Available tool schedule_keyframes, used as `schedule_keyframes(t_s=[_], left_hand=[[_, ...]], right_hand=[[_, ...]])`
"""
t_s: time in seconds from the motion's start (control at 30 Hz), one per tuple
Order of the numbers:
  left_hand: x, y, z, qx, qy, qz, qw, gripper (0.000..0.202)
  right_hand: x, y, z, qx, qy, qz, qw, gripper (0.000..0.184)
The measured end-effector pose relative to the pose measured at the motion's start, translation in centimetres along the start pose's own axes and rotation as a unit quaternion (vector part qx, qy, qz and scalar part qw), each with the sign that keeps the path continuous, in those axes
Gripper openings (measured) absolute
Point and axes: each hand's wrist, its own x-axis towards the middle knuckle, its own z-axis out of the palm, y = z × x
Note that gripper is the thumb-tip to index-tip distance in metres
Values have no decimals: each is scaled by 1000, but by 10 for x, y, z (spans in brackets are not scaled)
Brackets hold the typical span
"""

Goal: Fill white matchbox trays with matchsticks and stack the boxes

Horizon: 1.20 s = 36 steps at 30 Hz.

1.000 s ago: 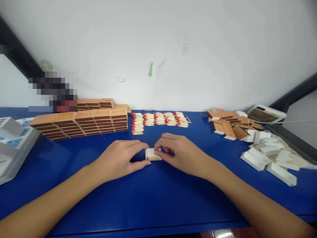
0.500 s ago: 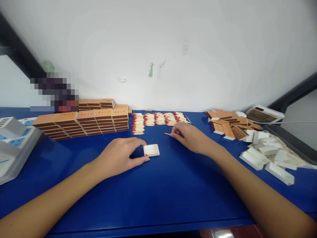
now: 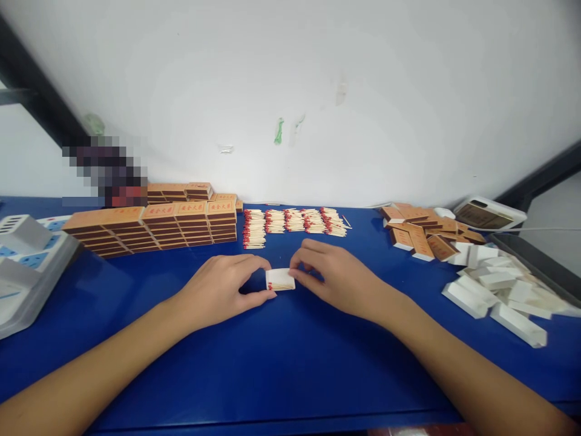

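A small white matchbox tray (image 3: 280, 275) lies on the blue table in front of me, with a few red-headed matches (image 3: 282, 287) along its near side. My left hand (image 3: 231, 281) grips the tray's left end between thumb and fingers. At the tray's right end is my right hand (image 3: 329, 272), thumb and index finger close together. Whether a match is between those fingertips is hidden. Behind the tray, several bunches of matches (image 3: 254, 229) lie side by side, heads to the left.
Stacked matchboxes (image 3: 177, 224) form a wall at the left, near a power strip (image 3: 43, 266). To the right are loose matchbox sleeves (image 3: 415, 230), a pile of white trays (image 3: 499, 281) and a phone-like device (image 3: 490, 212) with a cable. A white wall (image 3: 318, 109) borders the table's back.
My right hand, holding a match, has moved left and nearer to me, to the tray's right end. More match heads now show in the tray. My left hand keeps its grip.
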Motion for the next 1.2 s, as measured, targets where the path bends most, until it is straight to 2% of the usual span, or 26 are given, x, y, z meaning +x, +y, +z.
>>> schedule_keyframes(t_s=[0.17,0.27,0.37,0.53,0.67,1.03,1.2], left_hand=[[-2,-2,1,2,2,3,1000,29],[-2,-2,0,1,-3,3,1000,29],[-2,-1,0,3,-3,7,1000,29],[-1,-1,1,12,-5,4,1000,29],[-1,-1,1,12,-15,-7,1000,31],[-2,-3,2,14,-9,-7,1000,31],[-2,-5,3,15,-2,-10,1000,30]], right_hand=[[3,57,-6,-72,97,87,989,6],[6,88,-1,-78,92,113,986,10],[10,101,3,-71,87,113,987,12],[10,98,4,-56,74,105,990,7],[10,94,4,-30,69,109,991,11],[8,83,-1,12,-11,120,993,16],[5,61,-7,58,-7,104,993,18]])
